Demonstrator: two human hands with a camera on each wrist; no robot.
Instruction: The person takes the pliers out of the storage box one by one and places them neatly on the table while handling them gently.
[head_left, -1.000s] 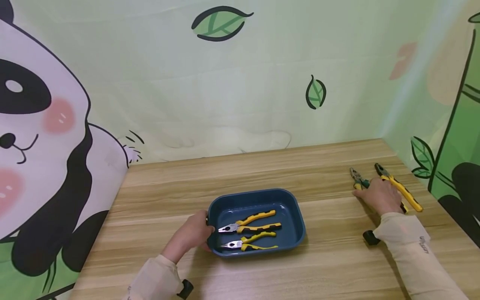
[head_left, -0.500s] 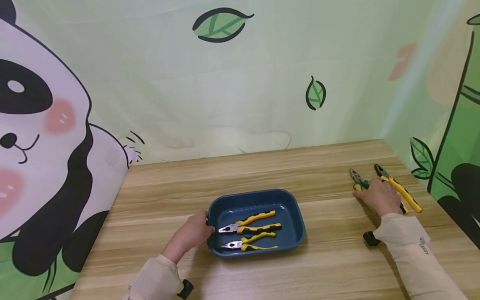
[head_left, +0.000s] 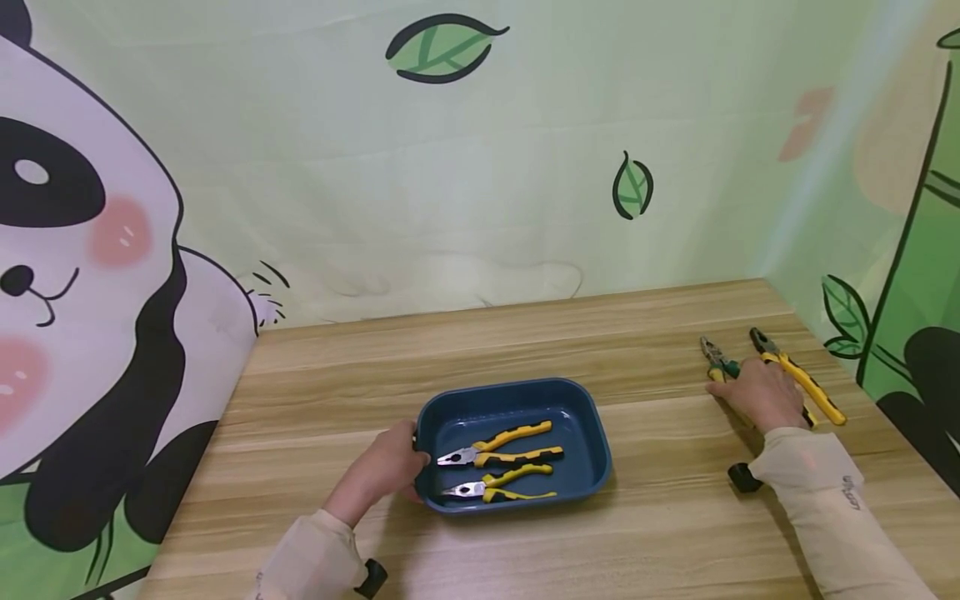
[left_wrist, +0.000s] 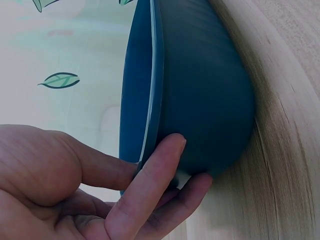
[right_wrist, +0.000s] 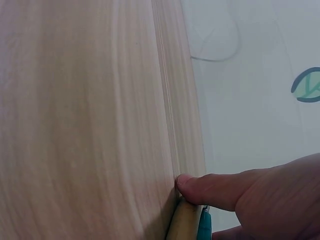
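In the head view my left hand (head_left: 386, 460) pinches the left end of a blue plastic tray (head_left: 581, 454). The left wrist view has the thumb inside the tray wall (left_wrist: 200, 90) and the fingers against its outside. Two pliers with yellow-and-black handles, combination pliers (head_left: 517, 457) and slimmer long-nose pliers (head_left: 467, 490), lie inside. At the right, my right hand (head_left: 765, 393) grips pliers (head_left: 707, 350) with yellow and green on the handles, lying on the table. Its thumb presses the yellow handle (right_wrist: 185, 222) in the right wrist view; most of the other fingers are hidden.
Another pair of yellow-and-black pliers (head_left: 806, 383) lies just right of my right hand, near the table's right edge. The wood-grain table (head_left: 337, 358) meets a printed cloth backdrop (head_left: 525, 167) at the back and right side.
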